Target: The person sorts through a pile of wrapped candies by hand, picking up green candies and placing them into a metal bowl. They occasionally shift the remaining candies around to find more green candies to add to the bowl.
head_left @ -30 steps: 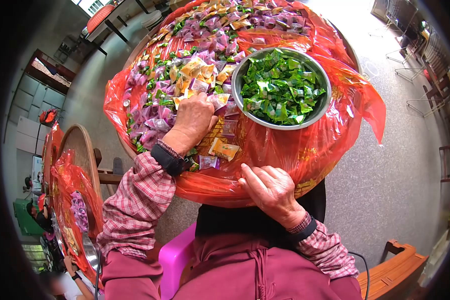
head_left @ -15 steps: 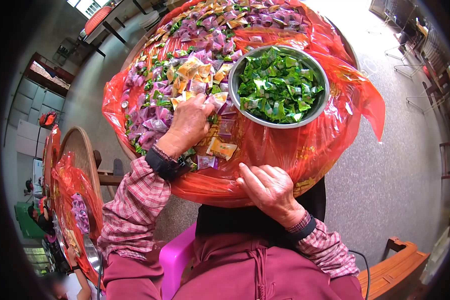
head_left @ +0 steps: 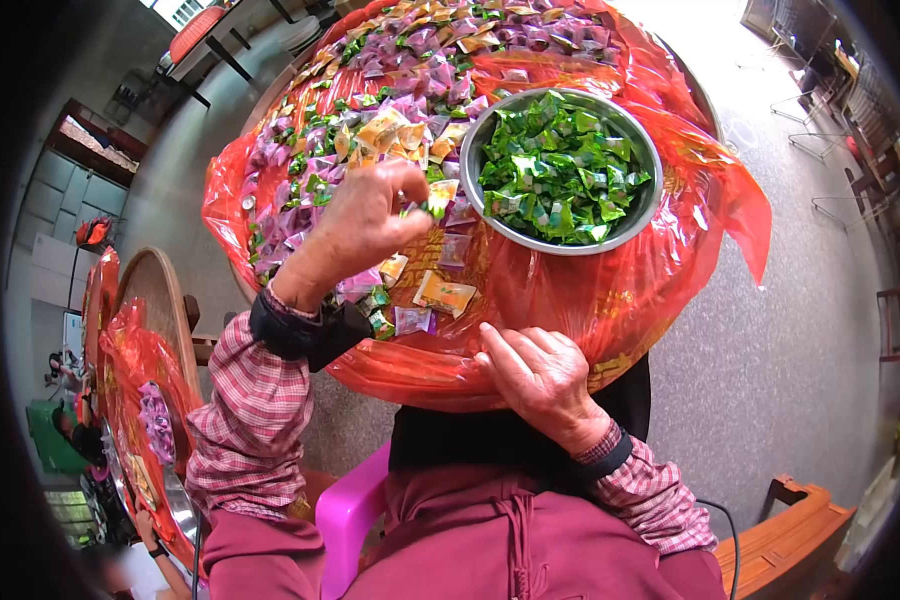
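Observation:
My left hand is lifted over the pile of small wrapped candies, its fingers curled and the thumb close to the index finger. Whether a candy sits between them I cannot make out. My right hand rests at the near edge of the red plastic sheet, loosely closed, its palm hidden. Purple, orange and green wrappers lie mixed in the pile. Beyond my right hand stands a metal bowl full of green-wrapped candies. An orange packet and a purple packet lie between my hands.
The red sheet covers a round table, with more candies at the far side. Another round table with red plastic stands at the left, where a person's arm shows. A pink stool is under me; a wooden bench is lower right.
My left hand has risen from the candies and drawn back to the left, uncovering several packets beneath the wrist. My right hand and the bowl are nearly unmoved.

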